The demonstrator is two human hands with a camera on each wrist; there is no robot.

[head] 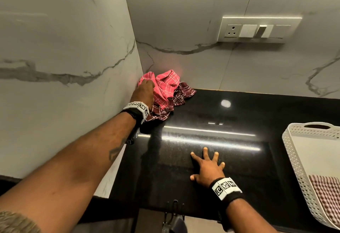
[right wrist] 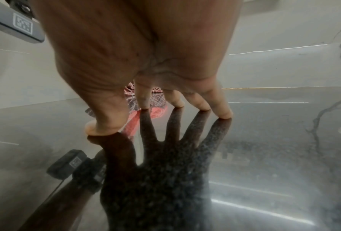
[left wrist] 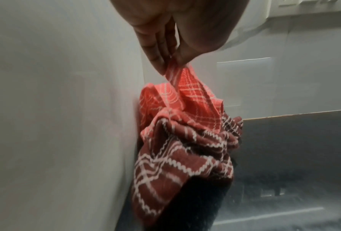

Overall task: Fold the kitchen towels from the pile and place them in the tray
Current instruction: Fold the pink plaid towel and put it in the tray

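Bare left forearm (head: 77, 161) with a dark tattoo (head: 115, 151), black wristbands on both wrists, each topped by a white band of black square code markers (head: 226, 187), fuzzy brownish sleeve edge (head: 16, 221) at lower left

1. No legible words, brand names or numbers are shown in any view.
2. Black-and-white square coded markers, carrying no readable characters, are seen on the white wristband (head: 138, 108) at the far left, beside the towels.
3. Similar coded markers are seen on the white wristband (head: 226, 187) at the near right, over the black counter.
4. A small square code label, too blurred to be read, is seen on a grey device (right wrist: 17, 23) at the upper left of the right wrist view.
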